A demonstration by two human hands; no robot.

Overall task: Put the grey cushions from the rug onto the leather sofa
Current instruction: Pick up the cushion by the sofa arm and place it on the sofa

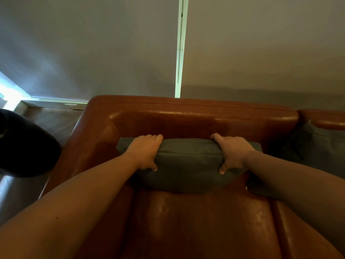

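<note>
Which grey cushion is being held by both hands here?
The middle cushion, against the sofa backrest, gripped by left hand and right hand; the right-side cushion lies untouched.

1. No text, label, brand, number or sign can be read anywhere in view.
2. The grey cushion (188, 161) shows plain fabric with no print.
3. The leather sofa (196, 120) bears no readable tag or marking.
</note>
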